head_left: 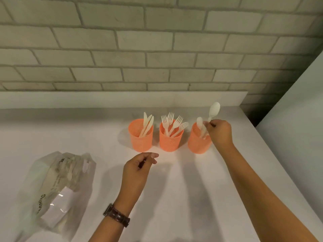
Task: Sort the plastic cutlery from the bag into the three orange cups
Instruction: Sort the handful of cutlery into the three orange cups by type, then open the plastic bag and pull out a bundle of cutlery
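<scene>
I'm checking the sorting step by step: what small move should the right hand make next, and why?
Likely lower the spoon handle-first into the right cup and release. The right hand pinches it over that cup, where a second spoon stands; the left cup holds knives, the middle cup forks.

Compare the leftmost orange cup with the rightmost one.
The leftmost cup holds knives; the rightmost cup holds spoons. No hand touches the leftmost cup or its knives; the right hand pinches a spoon at the rightmost cup. Both are orange perforated cups standing upright on the counter.
</scene>
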Demonstrator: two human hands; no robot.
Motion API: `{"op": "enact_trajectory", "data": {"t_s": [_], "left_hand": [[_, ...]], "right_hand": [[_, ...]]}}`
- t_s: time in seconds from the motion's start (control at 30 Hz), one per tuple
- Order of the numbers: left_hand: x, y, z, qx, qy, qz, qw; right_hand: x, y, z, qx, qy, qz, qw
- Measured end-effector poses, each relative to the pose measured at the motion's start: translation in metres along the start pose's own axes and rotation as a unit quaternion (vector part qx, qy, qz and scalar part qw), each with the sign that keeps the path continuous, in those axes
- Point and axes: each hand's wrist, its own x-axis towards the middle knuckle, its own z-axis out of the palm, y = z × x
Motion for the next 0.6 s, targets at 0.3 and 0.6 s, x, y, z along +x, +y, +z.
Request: {"op": "enact_trajectory", "data": {"t_s": [0.3, 0.6], "left_hand": [[-0.011, -0.001, -0.032, 0.025, 0.048, 0.004, 0.999], [-0.016, -0.003, -0.165, 0.032, 0.116, 0.024, 0.992]], "right_hand": [[-0.058, -0.018, -0.007, -0.060, -0.036, -0.072, 0.995], [-0.187, -0.087, 0.076, 0.092, -0.212, -0.062, 0.971]]}}
